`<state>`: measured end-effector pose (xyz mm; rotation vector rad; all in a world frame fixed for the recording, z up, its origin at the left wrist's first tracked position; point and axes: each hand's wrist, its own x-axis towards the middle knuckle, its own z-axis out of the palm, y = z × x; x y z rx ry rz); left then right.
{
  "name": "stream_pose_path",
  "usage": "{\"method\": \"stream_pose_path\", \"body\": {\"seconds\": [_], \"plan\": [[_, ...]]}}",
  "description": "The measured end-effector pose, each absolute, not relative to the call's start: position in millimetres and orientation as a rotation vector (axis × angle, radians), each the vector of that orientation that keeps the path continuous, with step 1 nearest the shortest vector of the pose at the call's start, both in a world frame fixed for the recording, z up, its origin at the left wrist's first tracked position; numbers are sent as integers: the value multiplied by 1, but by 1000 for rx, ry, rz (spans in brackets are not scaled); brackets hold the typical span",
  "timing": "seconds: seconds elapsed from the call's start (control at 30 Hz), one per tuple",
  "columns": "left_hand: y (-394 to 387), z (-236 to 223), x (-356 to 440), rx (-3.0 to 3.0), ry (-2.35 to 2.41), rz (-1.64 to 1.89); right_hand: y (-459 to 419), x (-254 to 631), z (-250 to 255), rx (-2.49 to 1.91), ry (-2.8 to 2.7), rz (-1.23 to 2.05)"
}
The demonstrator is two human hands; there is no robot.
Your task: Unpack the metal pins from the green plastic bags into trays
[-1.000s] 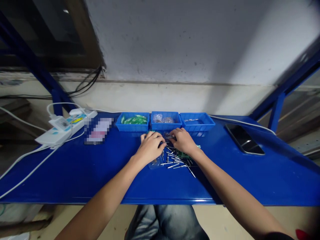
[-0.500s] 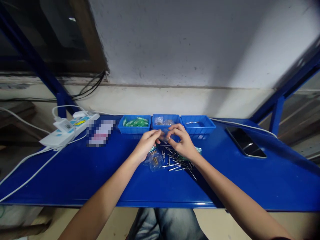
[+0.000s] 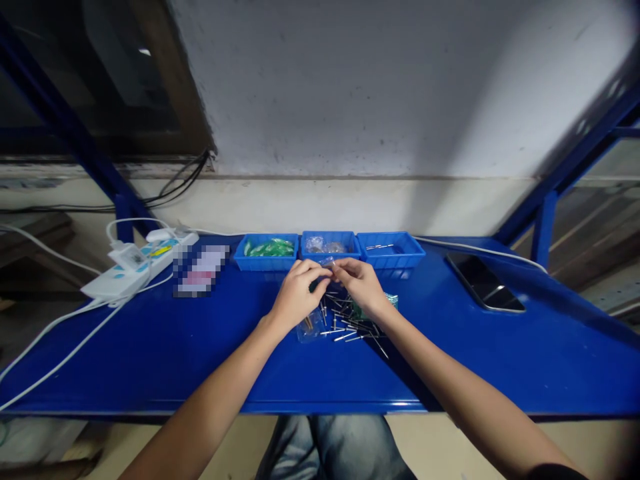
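Note:
My left hand and my right hand meet just in front of the middle bin, fingertips pinched together. Between them is a small clear plastic bag, mostly hidden by the fingers. Whatever is inside it is too small to make out. Below the hands lies a loose pile of blind rivets. Partly under my left hand rests a clear bag with brass-coloured pieces. A green packet sits beside my right wrist, partly covered.
Behind the hands stand three blue bins: one with green packets, one with clear bags, one with a few rivets. A phone lies right; a power strip with white cables and a pixelated item lie left.
My hands have drawn together over the clear bag, and the right fingers have closed from a wider curl. My left hand now covers more of the bag with brass-coloured pieces.

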<state>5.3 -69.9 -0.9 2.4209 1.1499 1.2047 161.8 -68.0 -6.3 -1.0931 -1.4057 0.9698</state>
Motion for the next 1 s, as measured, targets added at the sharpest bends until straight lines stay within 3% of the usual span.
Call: {"method": "stream_pose_path", "body": {"seconds": [0.3, 0.6, 0.77, 0.87, 1.0], "plan": [[-59, 0, 1, 1627, 1151, 1149, -79, 161, -2, -1033, -1765, 411], [-67, -3, 6, 2039, 1143, 1251, -74, 170, 5, -1080, -1735, 593], [-64, -4, 6, 2125, 1233, 1241, -79, 191, 38, -1055, -1502, -58], [-58, -5, 9, 2382, 1407, 1005, -72, 204, 50, -1015, -1283, -425], [-49, -10, 18, 2630, 1586, 625, -53, 203, 36, -1199, -1746, -355]]}}
